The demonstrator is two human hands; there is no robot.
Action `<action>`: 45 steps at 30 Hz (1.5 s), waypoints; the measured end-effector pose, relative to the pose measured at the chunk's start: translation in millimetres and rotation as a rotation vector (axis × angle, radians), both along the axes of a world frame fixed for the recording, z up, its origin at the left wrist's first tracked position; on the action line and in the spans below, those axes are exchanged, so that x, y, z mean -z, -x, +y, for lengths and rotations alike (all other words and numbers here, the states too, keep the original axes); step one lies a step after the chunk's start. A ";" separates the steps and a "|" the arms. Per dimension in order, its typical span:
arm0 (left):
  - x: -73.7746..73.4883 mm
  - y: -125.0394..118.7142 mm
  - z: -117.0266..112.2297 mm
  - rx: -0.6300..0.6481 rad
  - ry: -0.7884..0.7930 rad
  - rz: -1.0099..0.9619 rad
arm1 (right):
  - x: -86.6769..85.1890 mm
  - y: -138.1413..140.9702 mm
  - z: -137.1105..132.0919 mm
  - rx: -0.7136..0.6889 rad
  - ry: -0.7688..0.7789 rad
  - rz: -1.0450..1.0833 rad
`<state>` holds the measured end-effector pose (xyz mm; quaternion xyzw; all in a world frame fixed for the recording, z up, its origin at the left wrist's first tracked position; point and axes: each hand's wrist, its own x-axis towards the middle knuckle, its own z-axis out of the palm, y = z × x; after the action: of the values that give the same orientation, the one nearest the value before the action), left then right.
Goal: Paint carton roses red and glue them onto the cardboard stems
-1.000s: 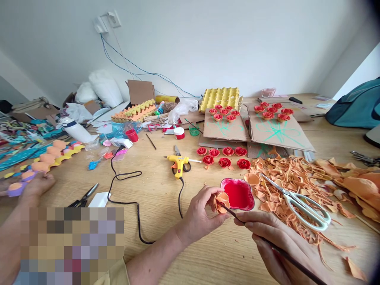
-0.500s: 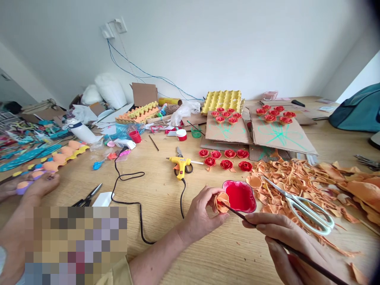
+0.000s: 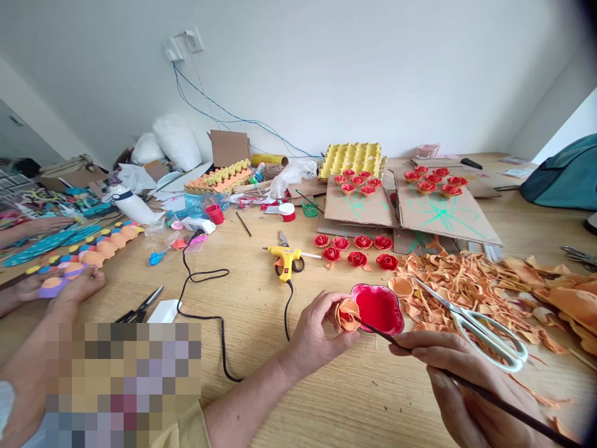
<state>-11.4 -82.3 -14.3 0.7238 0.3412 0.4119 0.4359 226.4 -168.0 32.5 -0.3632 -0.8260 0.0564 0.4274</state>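
Between the thumb and fingers of my left hand [image 3: 317, 333] is an orange paper flower [image 3: 347, 314], its layered petals facing up, with some red at its centre. My right hand [image 3: 466, 373] grips a dark paintbrush [image 3: 485, 392], whose tip reaches into the flower's petals. Just behind the flower sits a dish of red paint [image 3: 377, 309] with a wavy rim. Several red-painted flowers [image 3: 357, 259] stand in two rows beyond the dish. White-handled scissors [image 3: 489, 336] lie to the right on orange scraps [image 3: 448, 286].
A yellow glue gun [image 3: 285, 260] lies mid-table, its black cord [image 3: 221, 336] running forward. Cardboard sheets [image 3: 448, 214] carry more red flowers. At left, another person's hands [image 3: 79, 292] hold a painted egg-carton strip [image 3: 112, 246]. Black scissors [image 3: 142, 306] lie near a white block [image 3: 163, 312].
The brush tip has shifted slightly on the flower, and red now shows at its centre. My right hand has moved a little rightward. At left, the other person's hands have moved with the strip.
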 end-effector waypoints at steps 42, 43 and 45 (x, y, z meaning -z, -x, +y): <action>7.8 -1.6 8.9 -0.034 0.221 -0.250 | 8.8 -0.6 18.4 0.129 0.122 -0.020; 7.8 -1.6 8.5 -0.034 0.219 -0.255 | 7.2 -0.7 17.7 0.138 0.102 -0.006; 6.8 -1.5 7.3 -0.026 0.224 -0.262 | 4.8 -1.7 17.1 0.152 0.063 0.007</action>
<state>-9.9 -75.0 -21.1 0.6063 0.3345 0.4676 0.5494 228.1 -150.9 27.7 -0.4380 -0.7923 0.0509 0.4217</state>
